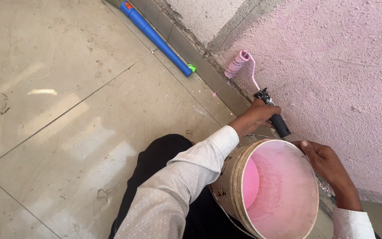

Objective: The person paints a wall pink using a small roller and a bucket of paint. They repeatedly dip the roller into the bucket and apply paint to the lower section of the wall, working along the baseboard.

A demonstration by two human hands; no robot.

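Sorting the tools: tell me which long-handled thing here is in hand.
The small paint roller, pink sleeve against the wall; the left hand grips its black handle. The blue pole lies untouched on the floor.

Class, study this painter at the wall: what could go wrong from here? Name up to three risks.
1. The bucket is tilted against the lap, steadied only by the right hand at its rim; pink paint might spill on the floor.
2. The left hand holds the roller low near the grey skirting, so paint may smear it.
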